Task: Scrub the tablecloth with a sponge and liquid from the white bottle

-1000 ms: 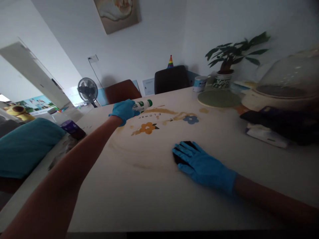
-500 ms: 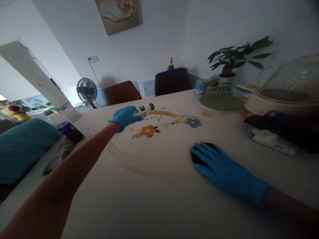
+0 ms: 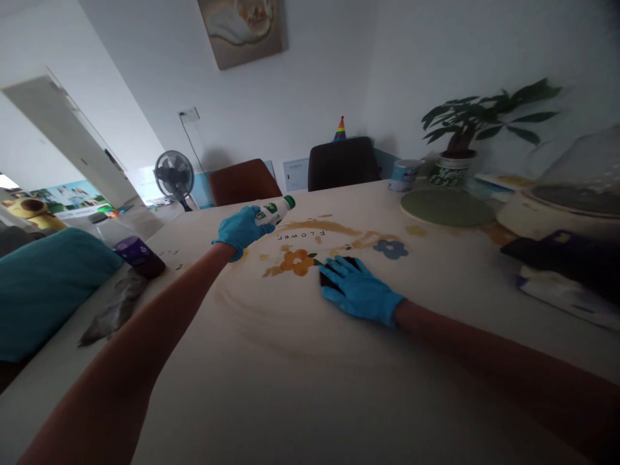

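The right hand (image 3: pixel 361 292), in a blue glove, had travelled since half a second earlier from the open middle of the cream flower-printed tablecloth (image 3: pixel 300 374) leftward and away from the person, and now lay flat, fingers spread, pressing a small dark wiping pad (image 3: pixel 327 278) against the cloth just beside the printed orange flower (image 3: pixel 296 261). The pad lay mostly under the palm; only its far edge showed. By this shift the wiping appeared to have reached the brown smears (image 3: pixel 314 227) around the printed lettering, which remained visible, so the work looked unfinished.

The left hand (image 3: pixel 241 227), also blue-gloved, had barely moved over the same interval. Its fingers were wrapped tightly around the lower body of a white plastic bottle with a green cap (image 3: pixel 272 210), held above the far part of the table. The bottle's long axis lay tilted close to level, running from the hand out toward the right and slightly upward, with the green cap leading and pointing over the smeared area. Whether anything was leaving the cap could not be told.

A purple-lidded container (image 3: pixel 137 254) stood well apart at the left edge.
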{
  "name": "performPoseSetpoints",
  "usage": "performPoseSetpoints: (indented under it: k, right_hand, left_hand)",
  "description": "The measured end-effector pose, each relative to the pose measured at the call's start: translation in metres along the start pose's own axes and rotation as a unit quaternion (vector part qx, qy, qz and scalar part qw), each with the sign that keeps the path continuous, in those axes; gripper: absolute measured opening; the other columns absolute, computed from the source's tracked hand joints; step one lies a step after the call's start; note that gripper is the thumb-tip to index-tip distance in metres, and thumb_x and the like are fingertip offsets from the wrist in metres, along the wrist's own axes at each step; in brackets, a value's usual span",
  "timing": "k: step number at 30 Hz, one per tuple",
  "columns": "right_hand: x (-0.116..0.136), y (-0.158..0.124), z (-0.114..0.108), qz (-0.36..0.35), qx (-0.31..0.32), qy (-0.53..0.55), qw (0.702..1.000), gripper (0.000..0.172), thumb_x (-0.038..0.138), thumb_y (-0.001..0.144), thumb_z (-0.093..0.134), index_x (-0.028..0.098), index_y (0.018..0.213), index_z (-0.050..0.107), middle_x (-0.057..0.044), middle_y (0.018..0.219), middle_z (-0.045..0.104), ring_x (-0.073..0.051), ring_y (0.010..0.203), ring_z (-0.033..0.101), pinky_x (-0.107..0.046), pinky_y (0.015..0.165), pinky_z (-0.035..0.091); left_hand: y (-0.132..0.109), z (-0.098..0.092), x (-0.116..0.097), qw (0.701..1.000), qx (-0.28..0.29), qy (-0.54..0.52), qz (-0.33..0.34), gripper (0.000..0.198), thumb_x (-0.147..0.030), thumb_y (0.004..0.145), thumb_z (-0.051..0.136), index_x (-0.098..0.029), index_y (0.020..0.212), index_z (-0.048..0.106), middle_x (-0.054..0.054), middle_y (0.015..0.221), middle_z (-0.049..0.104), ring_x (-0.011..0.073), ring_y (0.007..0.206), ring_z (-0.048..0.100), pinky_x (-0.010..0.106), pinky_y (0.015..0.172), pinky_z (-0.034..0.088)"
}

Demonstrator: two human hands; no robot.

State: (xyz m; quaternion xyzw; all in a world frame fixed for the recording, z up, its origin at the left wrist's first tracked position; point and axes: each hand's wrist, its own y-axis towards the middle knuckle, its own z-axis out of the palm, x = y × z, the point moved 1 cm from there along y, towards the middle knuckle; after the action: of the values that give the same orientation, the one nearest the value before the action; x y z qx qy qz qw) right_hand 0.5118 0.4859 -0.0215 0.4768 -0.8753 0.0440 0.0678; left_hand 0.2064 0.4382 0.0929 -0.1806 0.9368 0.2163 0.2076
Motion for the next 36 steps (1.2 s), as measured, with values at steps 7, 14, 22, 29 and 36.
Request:
performPoseSetpoints:
  k: [7,14,22,29,36]
  right_hand:
    - [0.069,0.126,0.006,-0.023,0.004,0.033,0.999,0.077,0.060,0.103,0.025,0.017,0.166,0.033,-0.013,0.172,0.023,-0.037,0.160,0.015,-0.063,0.127,0.009]
    - [0.144,0.216,0.013,-0.033,0.019,0.076,0.996,0.077,0.057,0.104,0.025,0.014,0.167,0.028,-0.013,0.174,0.016,-0.037,0.161,0.010,-0.065,0.126,0.004]
    - [0.228,0.257,0.027,-0.113,0.024,0.106,0.988,0.078,0.062,0.102,0.029,0.016,0.165,0.033,-0.014,0.173,0.022,-0.038,0.159,0.013,-0.068,0.124,0.003]
    - [0.272,0.236,0.035,-0.192,0.046,0.082,0.977,0.079,0.067,0.101,0.031,0.021,0.165,0.035,-0.014,0.173,0.022,-0.042,0.158,0.016,-0.072,0.121,0.006]
    - [0.258,0.176,0.031,-0.255,0.059,0.057,0.963,0.075,0.062,0.102,0.034,0.023,0.165,0.035,-0.014,0.172,0.024,-0.040,0.159,0.014,-0.071,0.123,0.004]
  left_hand:
    - [-0.021,-0.033,0.052,0.974,-0.051,-0.214,-0.053,0.060,-0.060,0.067,0.081,-0.018,0.109,0.071,0.011,0.100,0.074,0.0251,0.086,0.066,0.037,0.078,0.053]
    - [-0.072,-0.072,0.115,0.948,-0.099,-0.295,-0.070,0.066,-0.053,0.062,0.089,-0.016,0.112,0.068,0.011,0.104,0.073,0.0223,0.086,0.067,0.036,0.081,0.057]
    - [-0.108,-0.085,0.171,0.913,-0.165,-0.356,-0.106,0.069,-0.045,0.052,0.097,-0.017,0.107,0.067,0.011,0.109,0.071,0.0249,0.094,0.068,0.038,0.086,0.059]
    - [-0.125,-0.095,0.202,0.894,-0.215,-0.370,-0.133,0.068,-0.045,0.050,0.098,-0.017,0.104,0.066,0.009,0.105,0.072,0.0223,0.090,0.068,0.037,0.085,0.059]
    - [-0.129,-0.095,0.222,0.878,-0.240,-0.390,-0.136,0.067,-0.040,0.046,0.097,-0.018,0.100,0.065,0.008,0.102,0.072,0.0195,0.085,0.067,0.035,0.082,0.059]
